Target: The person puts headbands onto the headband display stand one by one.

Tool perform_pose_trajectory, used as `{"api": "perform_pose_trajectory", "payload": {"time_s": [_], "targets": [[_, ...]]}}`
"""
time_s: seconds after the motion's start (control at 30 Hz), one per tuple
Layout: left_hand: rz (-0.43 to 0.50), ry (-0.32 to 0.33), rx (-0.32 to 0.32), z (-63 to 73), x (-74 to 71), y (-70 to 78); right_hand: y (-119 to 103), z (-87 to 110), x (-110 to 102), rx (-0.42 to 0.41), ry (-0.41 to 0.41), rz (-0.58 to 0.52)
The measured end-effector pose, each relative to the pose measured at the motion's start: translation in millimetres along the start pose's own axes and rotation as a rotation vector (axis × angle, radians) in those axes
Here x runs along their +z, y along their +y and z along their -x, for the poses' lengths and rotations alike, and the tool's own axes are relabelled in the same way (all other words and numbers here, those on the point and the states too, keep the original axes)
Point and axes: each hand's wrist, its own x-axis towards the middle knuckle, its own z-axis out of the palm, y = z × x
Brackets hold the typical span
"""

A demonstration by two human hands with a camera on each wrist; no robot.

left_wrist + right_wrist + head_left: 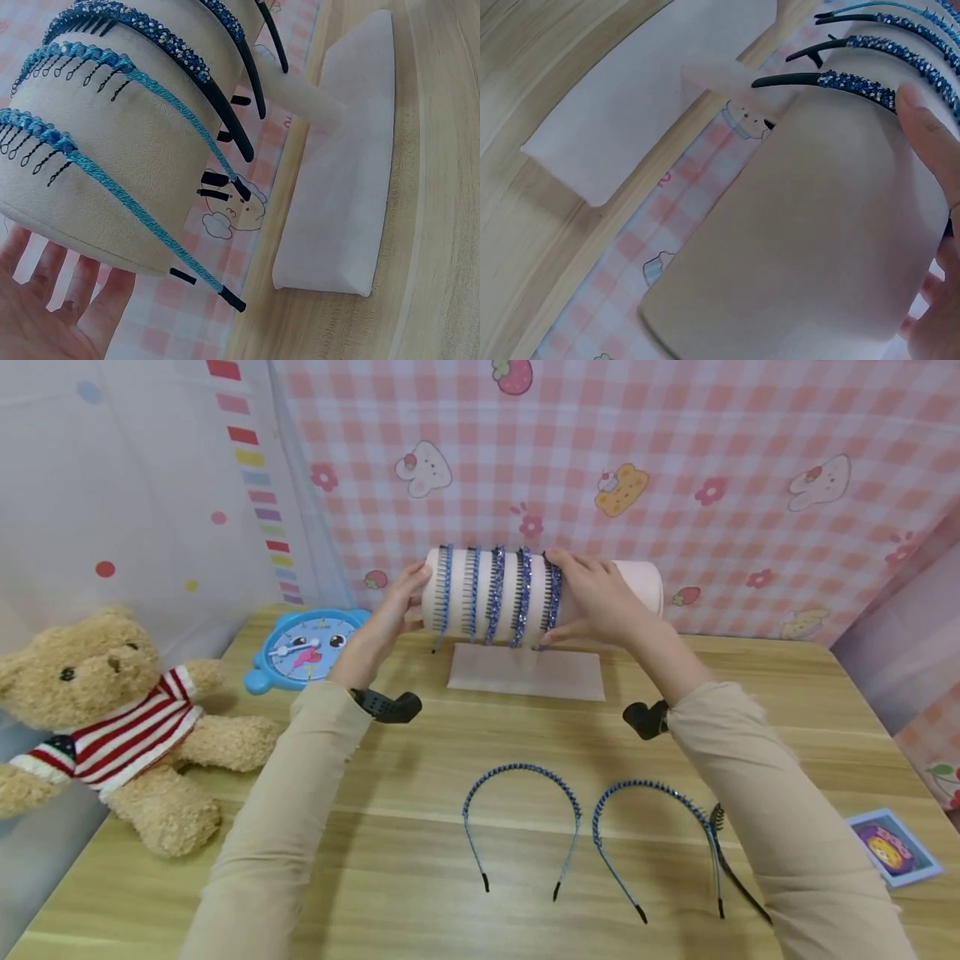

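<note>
A cream padded headband stand has a horizontal roll point(641, 583) above a flat base point(525, 672). Several headbands circle the roll: two in blue braid point(443, 589) at the left, the others dark with blue glitter point(522, 597). My left hand point(390, 614) touches the roll's left end, its fingers fairly straight against the edge in the left wrist view. My right hand point(596, 593) holds the rightmost glitter headband point(855, 86), thumb at its front and fingers over the top of the roll. The fingers behind the roll are partly hidden.
Two blue headbands point(521, 767) point(645, 782) lie on the table in front, with a black comb-toothed one point(738, 877) partly under the right forearm. A teddy bear point(142, 727) and blue toy clock point(307, 647) are at left. A small blue-framed card point(892, 847) lies at right.
</note>
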Motion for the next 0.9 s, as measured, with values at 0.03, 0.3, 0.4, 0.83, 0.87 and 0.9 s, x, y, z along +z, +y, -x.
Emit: {"api": "perform_pose_trajectory", "payload": {"time_s": [0.03,0.3,0.4,0.83,0.87,0.9], "targets": [[0.003,0.001,-0.001,0.0,-0.1,-0.1,-1.3,-1.0,0.6,-0.001,0.001,-0.003],[0.014,0.01,-0.015,-1.5,0.3,0.2,-6.0,-4.9,1.5,0.004,-0.015,-0.01],[0.026,0.007,-0.021,-3.2,-0.1,0.5,-4.4,-4.5,2.5,0.004,-0.015,-0.021],[0.026,0.006,-0.025,-3.0,-4.4,-2.2,40.3,43.8,-11.6,0.106,0.009,-0.193],[0.026,0.007,-0.026,-3.0,-4.5,-2.3,47.7,51.9,-12.5,0.115,-0.002,-0.211],[0.027,0.008,-0.025,-3.2,-4.5,-2.2,55.3,60.4,-12.4,0.12,-0.021,-0.211]]}}
